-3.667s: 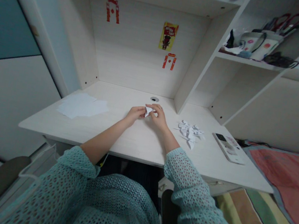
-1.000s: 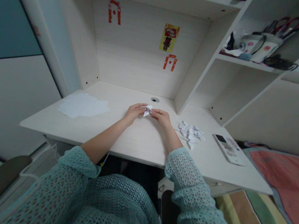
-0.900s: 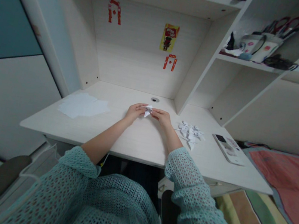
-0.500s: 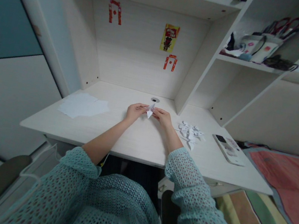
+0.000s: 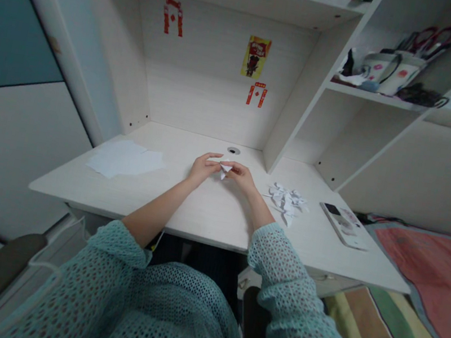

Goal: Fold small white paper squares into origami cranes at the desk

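Note:
A small folded white paper [image 5: 224, 170] is held between my hands above the middle of the desk. My left hand [image 5: 204, 168] grips its left side between thumb and fingers, with the index finger stretched out above. From the right, my right hand [image 5: 242, 176] pinches the paper, fingers bent over its top. The fingers cover part of it, so its full shape is hidden. To the right lies a pile of folded white paper pieces [image 5: 287, 202]. Flat white paper sheets [image 5: 127, 159] lie to the left.
A white phone [image 5: 343, 226] lies on the right of the white desk [image 5: 200, 219]. Behind the hands is a round cable hole [image 5: 234, 151]. An upright shelf panel [image 5: 300, 101] stands behind the paper pile. Cups with scissors [image 5: 398, 73] sit on the upper right shelf.
The paper's raised point has been pressed down or turned under my right fingers. My right hand has closed in to the left, and my left index finger has lifted.

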A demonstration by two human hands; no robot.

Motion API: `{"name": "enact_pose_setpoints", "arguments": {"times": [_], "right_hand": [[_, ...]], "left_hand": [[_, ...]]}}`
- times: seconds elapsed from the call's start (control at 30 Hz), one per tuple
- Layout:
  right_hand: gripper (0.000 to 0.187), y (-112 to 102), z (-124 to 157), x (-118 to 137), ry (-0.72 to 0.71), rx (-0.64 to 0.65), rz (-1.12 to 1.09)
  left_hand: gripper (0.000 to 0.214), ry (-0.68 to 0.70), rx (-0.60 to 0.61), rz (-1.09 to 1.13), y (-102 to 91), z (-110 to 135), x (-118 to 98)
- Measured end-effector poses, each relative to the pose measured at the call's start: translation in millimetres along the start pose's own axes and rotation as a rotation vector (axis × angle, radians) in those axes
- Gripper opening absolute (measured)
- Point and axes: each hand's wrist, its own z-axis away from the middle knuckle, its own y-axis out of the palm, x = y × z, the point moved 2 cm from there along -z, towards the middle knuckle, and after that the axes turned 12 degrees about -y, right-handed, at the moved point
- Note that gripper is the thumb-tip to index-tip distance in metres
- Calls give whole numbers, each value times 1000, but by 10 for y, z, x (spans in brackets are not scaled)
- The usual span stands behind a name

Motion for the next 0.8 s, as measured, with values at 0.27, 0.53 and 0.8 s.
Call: {"name": "enact_pose_setpoints", "arguments": {"times": [0.27, 0.53, 0.8], "right_hand": [[35, 12, 8, 11, -75, 44, 203], [38, -37, -4, 46, 3, -103, 91], [37, -89, 10, -31, 153, -306, -24]], "left_hand": [[54, -29, 15, -3, -33, -45, 56], [43, -40, -35, 56, -34, -38, 40], [36, -129, -4, 89, -3, -31, 47]]}}
